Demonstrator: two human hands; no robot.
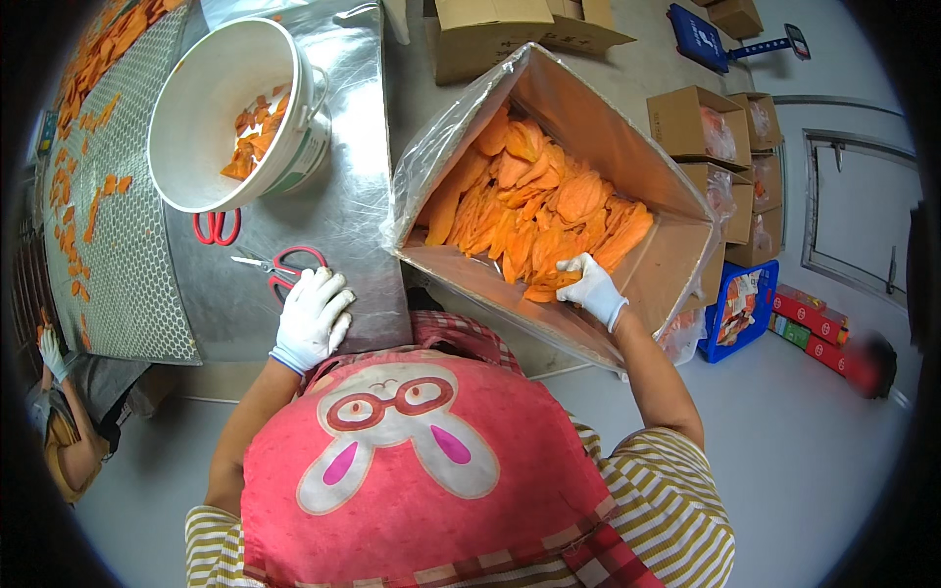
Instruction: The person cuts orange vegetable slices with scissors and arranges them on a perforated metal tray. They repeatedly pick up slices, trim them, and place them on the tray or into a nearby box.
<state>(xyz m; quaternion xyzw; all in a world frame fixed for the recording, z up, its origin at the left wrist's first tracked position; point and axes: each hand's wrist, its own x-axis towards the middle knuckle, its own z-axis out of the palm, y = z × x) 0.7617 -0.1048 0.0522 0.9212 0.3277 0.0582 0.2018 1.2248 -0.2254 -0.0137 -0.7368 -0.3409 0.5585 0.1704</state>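
My right hand (594, 292), in a white glove, pinches an orange dried fruit slice (548, 287) at the near side of a cardboard box. A heap of similar dried slices (544, 191) lies inside this box (625, 121), which has a clear plastic liner (445, 136) over its rim. My left hand (312, 317), also gloved, rests palm down near the corner of the steel table (356, 198). Its fingertips meet the red handles of a pair of scissors (285, 266), whose blades point left. Another red-handled pair (217, 228) is partly hidden beneath a white bucket (195, 95).
Orange pieces (257, 132) lie in the bucket. To the left, a mesh tray (140, 220) carries scattered slices; another person's gloved hand (51, 353) is beside it. Stacked cartons (695, 110), a blue crate (741, 331) and a blue platform scale (698, 37) stand right.
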